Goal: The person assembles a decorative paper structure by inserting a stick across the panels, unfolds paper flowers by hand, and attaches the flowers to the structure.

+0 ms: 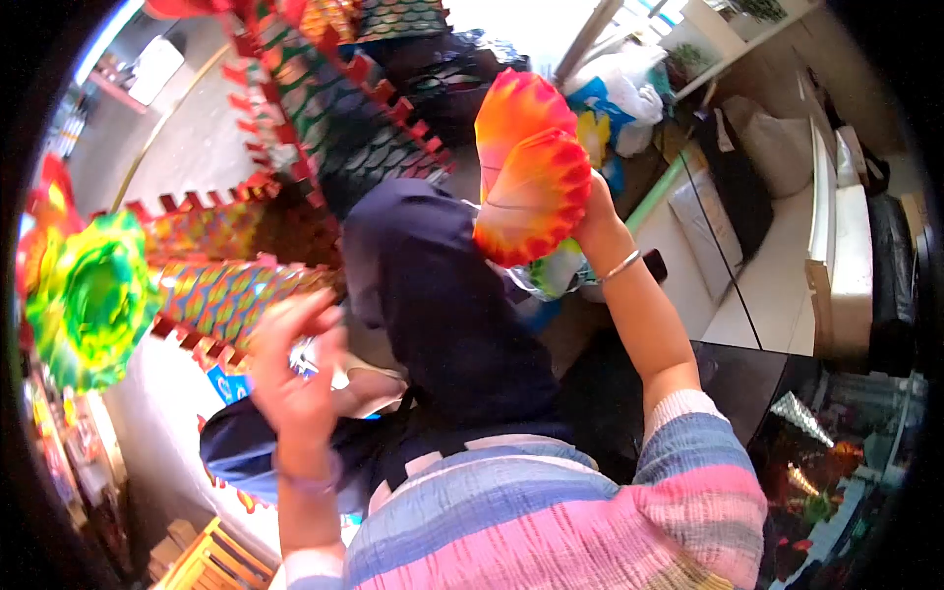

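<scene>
Held up in my right hand (598, 218) are red-orange scalloped petal pieces (536, 192), like parts of an artificial flower. The pieces overlap and fan out above my knee, with yellow and pink tints. My fingers are closed at their right edge and mostly hidden behind them. My left hand (295, 359) is raised over my lap at the left, apart from the petals. Motion blurs its bent fingers, so I cannot make out whether anything is between them. A green and yellow ruffled artificial flower (98, 295) is at the far left.
Patterned strips with red notched edges (339, 108) spread across the floor ahead. White and blue plastic bags (629, 93) lie beyond my right hand. White panels and boxes (836, 236) stand at right, by a dark glossy surface (752, 383). A yellow wooden slatted piece (216, 560) is at lower left.
</scene>
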Demonstrator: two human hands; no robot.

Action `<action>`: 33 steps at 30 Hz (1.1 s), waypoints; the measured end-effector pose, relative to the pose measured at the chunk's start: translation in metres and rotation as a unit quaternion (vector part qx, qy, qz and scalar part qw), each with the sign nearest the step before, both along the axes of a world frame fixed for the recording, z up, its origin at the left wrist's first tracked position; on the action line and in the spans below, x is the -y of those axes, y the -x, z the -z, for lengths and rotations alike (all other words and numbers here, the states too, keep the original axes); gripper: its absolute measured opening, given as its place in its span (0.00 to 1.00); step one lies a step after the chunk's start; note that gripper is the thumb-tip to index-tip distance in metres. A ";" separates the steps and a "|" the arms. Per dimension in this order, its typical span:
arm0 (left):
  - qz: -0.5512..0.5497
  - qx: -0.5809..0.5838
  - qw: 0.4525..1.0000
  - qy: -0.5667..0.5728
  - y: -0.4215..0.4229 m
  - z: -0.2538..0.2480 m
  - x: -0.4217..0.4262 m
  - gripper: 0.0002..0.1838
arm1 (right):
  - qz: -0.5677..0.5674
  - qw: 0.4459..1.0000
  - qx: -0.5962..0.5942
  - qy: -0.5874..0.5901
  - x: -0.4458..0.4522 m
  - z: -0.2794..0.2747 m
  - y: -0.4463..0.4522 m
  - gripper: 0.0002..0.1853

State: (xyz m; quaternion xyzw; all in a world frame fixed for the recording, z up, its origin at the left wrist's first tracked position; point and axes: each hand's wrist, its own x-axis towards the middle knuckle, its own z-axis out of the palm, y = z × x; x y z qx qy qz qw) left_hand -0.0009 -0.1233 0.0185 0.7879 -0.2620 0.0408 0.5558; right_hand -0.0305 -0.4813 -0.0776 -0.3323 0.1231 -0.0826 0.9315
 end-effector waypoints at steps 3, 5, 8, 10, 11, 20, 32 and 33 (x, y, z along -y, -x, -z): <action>0.054 0.066 0.995 -0.052 -0.004 -0.005 0.050 0.29 | -0.034 0.998 0.009 -0.046 -0.056 -0.029 -0.010 0.16; 0.004 0.216 0.969 -0.123 -0.018 0.002 0.066 0.30 | -0.048 0.999 -0.014 -0.015 -0.088 -0.049 -0.009 0.17; 0.096 0.029 0.995 0.020 -0.030 0.006 0.074 0.28 | -0.073 0.986 0.042 0.146 -0.094 -0.033 -0.013 0.22; 0.104 -0.047 0.989 0.090 -0.035 0.015 0.076 0.19 | -0.086 0.996 0.028 0.023 -0.102 -0.057 -0.007 0.25; 0.100 -0.094 0.986 0.097 -0.035 0.012 0.074 0.17 | -0.085 0.996 0.017 -0.003 -0.105 -0.064 -0.005 0.26; -0.038 0.174 0.983 -0.048 -0.029 0.009 0.075 0.13 | -0.046 0.975 0.009 0.219 -0.108 -0.047 0.017 0.24; 0.002 0.054 0.976 0.211 -0.039 -0.002 0.069 0.31 | 0.233 0.913 -0.207 0.263 0.034 0.121 0.071 0.16; 0.019 0.036 0.971 0.238 -0.038 -0.004 0.069 0.32 | 0.235 0.887 -0.238 0.319 0.050 0.155 0.080 0.18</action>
